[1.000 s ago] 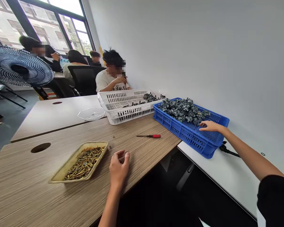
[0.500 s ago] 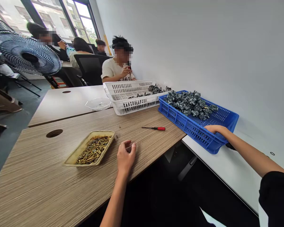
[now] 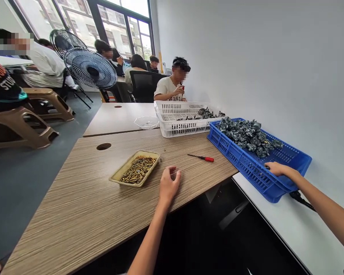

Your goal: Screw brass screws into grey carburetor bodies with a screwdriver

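My left hand lies on the wood-grain table, fingers loosely curved and thumb apart, with nothing in it. Just left of it sits a yellowish tray full of brass-coloured screws. My right hand reaches over the near wall into the blue crate, its fingers bent together and pointing down. A small dark bit shows at its fingertips, too small to name. Grey metal clamp-like parts are heaped at the crate's far end. A screwdriver with a red handle rests between the hands, touched by neither.
Behind the blue crate stands a white crate holding more dark parts. A clear octagonal dish is beside it. Across the table a co-worker holds a red-handled tool. A fan and brown stools stand left.
The view has turned left, so the table things appear further right. My right hand has moved slightly deeper into the blue crate, towards the heap. My left hand has stayed by the tray.
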{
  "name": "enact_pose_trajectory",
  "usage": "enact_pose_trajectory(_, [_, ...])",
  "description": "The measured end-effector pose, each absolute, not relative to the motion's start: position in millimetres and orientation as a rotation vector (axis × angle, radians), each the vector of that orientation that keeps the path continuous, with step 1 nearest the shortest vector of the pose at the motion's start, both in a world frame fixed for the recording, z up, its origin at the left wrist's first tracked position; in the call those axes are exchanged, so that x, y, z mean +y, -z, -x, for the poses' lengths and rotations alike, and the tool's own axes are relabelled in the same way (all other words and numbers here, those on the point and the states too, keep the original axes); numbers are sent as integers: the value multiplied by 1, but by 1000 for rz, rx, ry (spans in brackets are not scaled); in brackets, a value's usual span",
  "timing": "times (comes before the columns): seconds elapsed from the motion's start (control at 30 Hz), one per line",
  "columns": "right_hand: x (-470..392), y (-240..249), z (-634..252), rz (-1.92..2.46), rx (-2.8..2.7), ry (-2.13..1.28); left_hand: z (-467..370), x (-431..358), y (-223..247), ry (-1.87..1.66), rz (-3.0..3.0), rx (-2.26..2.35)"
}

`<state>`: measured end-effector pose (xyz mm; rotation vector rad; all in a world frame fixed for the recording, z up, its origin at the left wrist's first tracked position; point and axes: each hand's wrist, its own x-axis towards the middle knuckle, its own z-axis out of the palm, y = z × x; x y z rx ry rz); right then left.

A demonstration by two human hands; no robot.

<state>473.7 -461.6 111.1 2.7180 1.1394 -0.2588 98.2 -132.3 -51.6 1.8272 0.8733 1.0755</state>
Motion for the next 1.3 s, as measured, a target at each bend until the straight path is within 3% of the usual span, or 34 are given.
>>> enact_pose_trajectory(0.17, [-459, -149, -481, -2724, 1106, 171, -100, -131, 53, -1086, -1825, 875])
enact_pose_trajectory(0.3, [-436, -174, -459, -2861, 1289, -206, -100, -130, 53, -1099, -1824, 875])
enact_pose_trajectory(0.47, [-379, -169, -397, -2904, 1680, -412, -100, -131, 53, -1129, -1814, 862])
enact_pose_trajectory(0.67, [-304, -105, -317, -2767, 2146, -202, -101, -134, 50, -1195, -1812, 866])
enact_pose_trajectory(0.87, [-250, -41, -265, -2731, 2188, 127, -102, -137, 50, -1221, -1846, 868])
enact_pose_trajectory(1.3, [-220, -39, -233, -2599, 2095, 333, -106, -140, 54, -1145, -1920, 800])
